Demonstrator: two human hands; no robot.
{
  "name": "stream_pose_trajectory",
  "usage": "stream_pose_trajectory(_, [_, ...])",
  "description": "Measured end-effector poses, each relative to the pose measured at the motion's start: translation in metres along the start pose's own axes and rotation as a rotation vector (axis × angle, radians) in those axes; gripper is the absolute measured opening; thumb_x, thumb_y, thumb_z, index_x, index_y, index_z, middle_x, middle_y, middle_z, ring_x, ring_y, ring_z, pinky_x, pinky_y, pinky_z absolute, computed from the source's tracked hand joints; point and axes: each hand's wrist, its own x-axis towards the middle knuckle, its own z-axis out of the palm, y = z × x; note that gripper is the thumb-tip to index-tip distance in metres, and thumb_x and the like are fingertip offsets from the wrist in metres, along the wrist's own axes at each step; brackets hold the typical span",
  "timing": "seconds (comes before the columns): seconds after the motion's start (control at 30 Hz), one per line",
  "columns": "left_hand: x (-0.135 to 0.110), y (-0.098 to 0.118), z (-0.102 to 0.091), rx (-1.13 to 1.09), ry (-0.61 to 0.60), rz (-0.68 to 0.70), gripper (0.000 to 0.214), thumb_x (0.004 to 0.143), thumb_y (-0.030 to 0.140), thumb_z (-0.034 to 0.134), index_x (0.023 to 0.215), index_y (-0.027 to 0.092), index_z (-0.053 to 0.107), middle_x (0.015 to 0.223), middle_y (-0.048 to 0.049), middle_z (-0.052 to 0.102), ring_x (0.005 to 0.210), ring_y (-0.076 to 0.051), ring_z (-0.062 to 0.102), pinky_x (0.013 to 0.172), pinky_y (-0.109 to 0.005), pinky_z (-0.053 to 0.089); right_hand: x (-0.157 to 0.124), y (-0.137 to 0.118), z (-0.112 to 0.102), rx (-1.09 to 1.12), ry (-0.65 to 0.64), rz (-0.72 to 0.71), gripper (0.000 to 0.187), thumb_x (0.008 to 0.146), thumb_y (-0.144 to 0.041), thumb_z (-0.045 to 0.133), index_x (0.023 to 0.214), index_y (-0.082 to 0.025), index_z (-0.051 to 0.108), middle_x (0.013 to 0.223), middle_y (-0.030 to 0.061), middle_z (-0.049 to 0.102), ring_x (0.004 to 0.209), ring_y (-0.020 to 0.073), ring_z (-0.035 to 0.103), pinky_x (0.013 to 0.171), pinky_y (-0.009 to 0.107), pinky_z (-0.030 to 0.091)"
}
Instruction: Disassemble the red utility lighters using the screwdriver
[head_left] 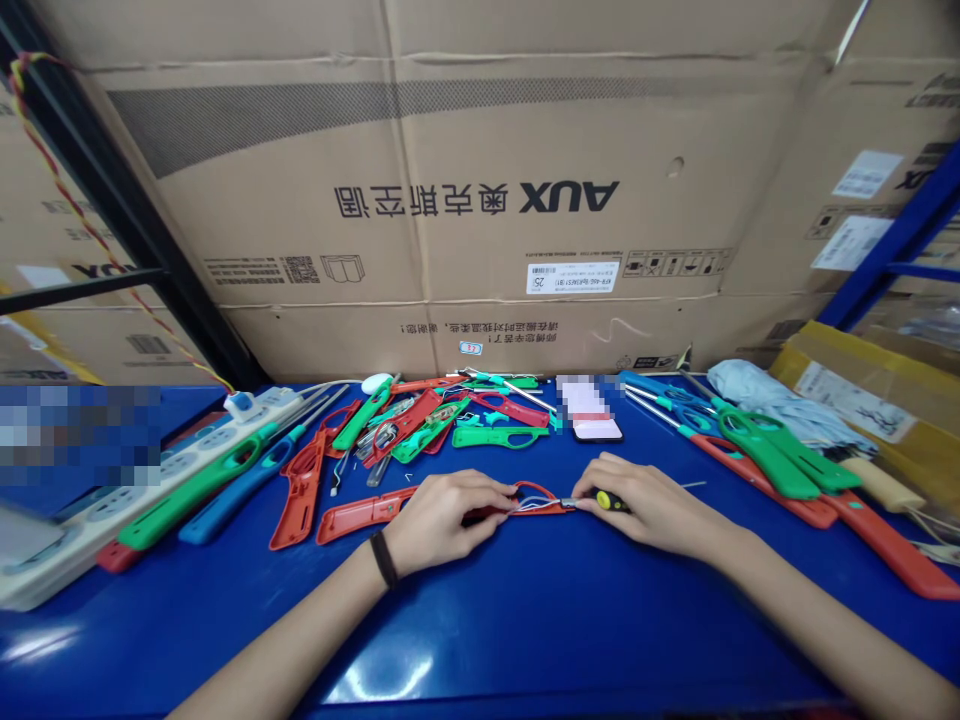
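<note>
Open red plastic lighter shell [553,509] lay low on the blue glossy tabletop [525,620], between both hands, trigger loop facing the far side. Thin pale wires [534,499] ran along inside; small silver metal fitting [572,503] sat at its right end. Shell looked light and stiff, probably a bit slick — best held by the outer edges, clear of the wires, which seemed the fragile part and easy to snag.

Left hand [454,515] had fingers and thumb closed on the shell near the loop. Long red plastic piece [364,516] stuck out on that hand's other side; could not tell if it was the same shell. Right hand [645,500] gripped a yellow-and-black tool handle [613,499], fingertips pinched at the metal fitting; tool tip not clear.

Further out: jumbled heap of red and green plastic parts [405,425] behind the left hand, black-edged phone [598,430] beyond the right, long-nosed green plastic lighter [787,460] off right, white plastic power strip [105,505] far left — big brown cardboard box [465,130] at the back.
</note>
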Motion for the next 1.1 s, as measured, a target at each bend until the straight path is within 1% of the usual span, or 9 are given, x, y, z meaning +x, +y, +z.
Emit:
stream_pose_trajectory(0.1, [0.001,0.001,0.000,-0.004,-0.007,-0.010,0.025,0.087,0.018,0.053,0.108,0.024,0.065,0.111,-0.0001,0.067,0.103,-0.014,0.061,0.090,-0.027,0.049,-0.002,0.001,0.004,0.003,0.028,-0.019,0.023,0.094,-0.032,0.041,0.103,-0.025,0.062,0.093,0.0039,0.063,0.086,0.0172,0.057,0.072,0.029,0.046])
stream_pose_trajectory(0.23, [0.001,0.002,-0.001,-0.002,-0.011,-0.016,0.027,0.087,0.018,0.053,0.111,0.023,0.063,0.112,-0.0007,0.067,0.103,-0.015,0.061,0.091,-0.027,0.048,-0.007,0.002,0.009,0.010,0.074,-0.041,0.025,0.095,-0.032,0.040,0.103,-0.025,0.062,0.094,0.0038,0.063,0.087,0.0169,0.057,0.072,0.028,0.045])
stream_pose_trajectory(0.4, [0.000,0.002,0.000,0.006,-0.007,-0.016,0.027,0.086,0.018,0.053,0.111,0.023,0.062,0.113,-0.0007,0.066,0.103,-0.015,0.061,0.090,-0.027,0.049,-0.009,0.004,0.010,0.000,0.052,-0.046,0.024,0.094,-0.030,0.041,0.103,-0.023,0.062,0.097,0.0052,0.061,0.085,0.0162,0.057,0.070,0.027,0.046])
stream_pose_trajectory(0.57, [0.001,0.001,0.001,0.011,-0.004,-0.025,0.026,0.086,0.019,0.053,0.110,0.023,0.063,0.112,-0.0011,0.067,0.102,-0.016,0.061,0.090,-0.028,0.049,-0.006,0.004,0.008,0.030,0.041,-0.065,0.026,0.094,-0.026,0.039,0.109,-0.025,0.060,0.096,0.0051,0.062,0.088,0.0170,0.057,0.074,0.029,0.046])
stream_pose_trajectory(0.67, [0.001,0.001,0.001,0.009,-0.008,-0.022,0.027,0.086,0.018,0.053,0.111,0.023,0.062,0.112,-0.0012,0.067,0.102,-0.015,0.062,0.090,-0.028,0.049,-0.006,0.005,0.010,0.024,0.052,-0.052,0.026,0.094,-0.028,0.040,0.110,-0.026,0.060,0.098,0.0046,0.062,0.090,0.0169,0.057,0.075,0.029,0.047])
stream_pose_trajectory(0.8, [0.001,0.001,0.000,0.010,-0.004,-0.010,0.027,0.087,0.019,0.053,0.112,0.023,0.062,0.111,-0.0021,0.067,0.102,-0.015,0.062,0.089,-0.028,0.049,-0.009,0.006,0.013,-0.055,0.082,-0.029,0.030,0.094,-0.035,0.040,0.116,-0.027,0.058,0.102,0.0056,0.061,0.088,0.0171,0.059,0.071,0.029,0.049])
stream_pose_trajectory(0.93, [0.000,0.001,0.001,0.017,-0.003,-0.011,0.027,0.087,0.020,0.053,0.113,0.023,0.061,0.112,-0.0025,0.067,0.102,-0.016,0.062,0.089,-0.028,0.049,-0.009,0.005,0.014,-0.096,0.094,-0.032,0.028,0.095,-0.032,0.036,0.106,-0.024,0.061,0.098,0.0058,0.061,0.082,0.0162,0.059,0.066,0.027,0.048])
stream_pose_trajectory(1.1, [0.000,0.002,0.001,0.010,-0.008,-0.026,0.028,0.087,0.020,0.054,0.113,0.023,0.061,0.112,-0.0016,0.067,0.101,-0.016,0.062,0.089,-0.028,0.049,-0.005,0.005,0.013,-0.039,0.098,-0.025,0.020,0.093,-0.028,0.042,0.102,-0.024,0.060,0.095,0.0035,0.065,0.086,0.0168,0.061,0.072,0.028,0.048])
